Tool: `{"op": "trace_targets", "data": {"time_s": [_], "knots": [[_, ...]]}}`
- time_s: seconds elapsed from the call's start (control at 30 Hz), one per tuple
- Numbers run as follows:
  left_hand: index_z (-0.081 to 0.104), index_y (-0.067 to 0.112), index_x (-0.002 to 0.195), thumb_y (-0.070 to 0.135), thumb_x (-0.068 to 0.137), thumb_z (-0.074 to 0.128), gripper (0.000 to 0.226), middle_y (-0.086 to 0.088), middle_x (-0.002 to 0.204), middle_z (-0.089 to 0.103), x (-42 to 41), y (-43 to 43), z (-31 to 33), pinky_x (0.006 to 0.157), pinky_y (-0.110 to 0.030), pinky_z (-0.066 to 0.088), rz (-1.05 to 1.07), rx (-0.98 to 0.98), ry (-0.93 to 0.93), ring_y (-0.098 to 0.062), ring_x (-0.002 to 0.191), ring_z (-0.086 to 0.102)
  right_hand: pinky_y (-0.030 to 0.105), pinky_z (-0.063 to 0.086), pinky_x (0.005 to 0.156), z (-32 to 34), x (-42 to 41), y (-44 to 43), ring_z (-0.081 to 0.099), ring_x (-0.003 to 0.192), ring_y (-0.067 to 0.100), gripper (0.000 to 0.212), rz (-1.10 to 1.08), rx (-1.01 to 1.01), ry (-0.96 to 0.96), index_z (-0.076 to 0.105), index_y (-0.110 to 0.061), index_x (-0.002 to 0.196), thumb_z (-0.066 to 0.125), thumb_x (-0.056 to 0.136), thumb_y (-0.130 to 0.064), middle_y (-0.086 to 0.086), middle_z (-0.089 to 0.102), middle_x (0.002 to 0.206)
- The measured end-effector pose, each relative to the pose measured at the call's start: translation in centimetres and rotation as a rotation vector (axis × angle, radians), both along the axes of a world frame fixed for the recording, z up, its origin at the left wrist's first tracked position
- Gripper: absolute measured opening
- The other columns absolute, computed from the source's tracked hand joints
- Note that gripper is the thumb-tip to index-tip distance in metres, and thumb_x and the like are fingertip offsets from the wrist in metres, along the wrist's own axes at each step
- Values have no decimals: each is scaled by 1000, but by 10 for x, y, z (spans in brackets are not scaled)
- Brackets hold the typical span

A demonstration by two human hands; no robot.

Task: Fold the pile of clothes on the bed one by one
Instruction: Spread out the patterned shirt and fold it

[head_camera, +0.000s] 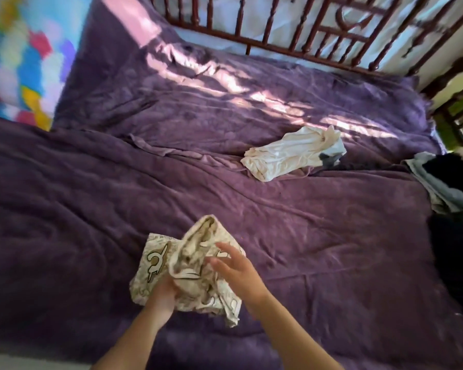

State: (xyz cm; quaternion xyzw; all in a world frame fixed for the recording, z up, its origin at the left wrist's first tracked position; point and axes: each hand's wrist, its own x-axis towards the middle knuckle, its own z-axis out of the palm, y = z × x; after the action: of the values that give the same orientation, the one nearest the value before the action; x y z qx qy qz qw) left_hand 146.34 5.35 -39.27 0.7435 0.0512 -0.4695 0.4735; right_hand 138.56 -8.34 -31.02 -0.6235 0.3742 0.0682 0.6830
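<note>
Cream patterned garment (187, 271) bunched over near middle of purple bed (318, 236), gripped low by left hand (163, 292), right hand (238, 273) spread-fingered against it; risks folding lopsided unless smoothed flat first.

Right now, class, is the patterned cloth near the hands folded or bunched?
Bunched: the patterned cloth is crumpled, edges loose, gripped by the left hand; right hand open.

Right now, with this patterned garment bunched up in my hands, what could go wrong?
Only the left hand grips the patterned garment; the right hand is open over it, so the crumpled cloth may sag and fold in creases. The cream garment farther up the blanket looks loosely folded; dropping this one onto it could undo it.
</note>
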Motion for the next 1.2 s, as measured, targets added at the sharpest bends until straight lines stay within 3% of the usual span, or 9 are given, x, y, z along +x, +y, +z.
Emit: {"op": "trace_targets", "data": {"time_s": [0.2,0.37,0.53,0.63,0.73,0.83,0.93,1.03,1.2], "knots": [[56,29,112,58,91,36,41,-3,115,59,42,48,-21,90,-43,40,607,-368,535,-24,100,55,34,23,111,-52,3,46,23,139,14,40,441,-569,367,47,-37,131,45,92,-45,-13,29,149],[57,20,114,33,45,84,76,-6,113,63,46,33,-25,87,-42,51,409,-130,108,-25,102,61,38,20,115,-65,-6,55,2,146,16,52,749,-649,392,30,-37,143,46,94,-28,-12,4,157],[53,5,122,5,73,73,53,-17,111,63,42,43,-12,81,-39,45,258,118,-352,-35,103,58,51,30,110,-65,-11,52,16,145,19,71,758,-941,271,22,-35,142,56,81,-25,-5,10,156],[54,1,125,13,62,80,69,-28,112,56,36,64,-30,75,-50,48,-92,426,-897,-45,99,55,61,16,109,-75,-15,60,-17,140,24,85,932,-940,468,3,-28,149,58,85,-31,8,-31,144],[44,17,130,34,68,57,66,-18,135,40,25,64,-45,102,-50,29,-630,210,-1484,-37,119,42,66,36,93,-89,-9,59,27,138,38,114,886,-966,501,23,-19,145,85,50,-31,12,-30,148],[37,23,137,50,44,78,105,-12,140,36,28,66,-74,103,-57,29,-1064,213,-1464,-38,126,35,65,10,108,-110,-4,54,-7,144,36,91,1020,-1032,484,-1,-23,150,62,85,-16,10,-39,136],[18,25,148,34,19,91,148,-11,138,39,40,74,-85,86,-63,44,-1149,383,-1168,-45,121,37,66,10,107,-119,5,50,-4,144,35,82,1070,-1104,523,7,-28,150,59,88,-16,8,-18,153],[38,22,134,27,19,94,127,-11,133,53,49,72,-83,75,-61,48,-1166,427,-1149,-49,112,51,54,54,66,-123,-7,43,59,111,35,104,996,-1165,451,65,-27,116,93,16,-27,13,63,122],[49,18,110,-4,18,86,102,-3,107,64,58,53,-71,40,-36,53,-1094,283,-1179,-38,84,61,19,47,43,-101,-20,15,61,84,19,97,865,-1062,281,43,-26,100,88,16,-43,-7,66,81]]}}
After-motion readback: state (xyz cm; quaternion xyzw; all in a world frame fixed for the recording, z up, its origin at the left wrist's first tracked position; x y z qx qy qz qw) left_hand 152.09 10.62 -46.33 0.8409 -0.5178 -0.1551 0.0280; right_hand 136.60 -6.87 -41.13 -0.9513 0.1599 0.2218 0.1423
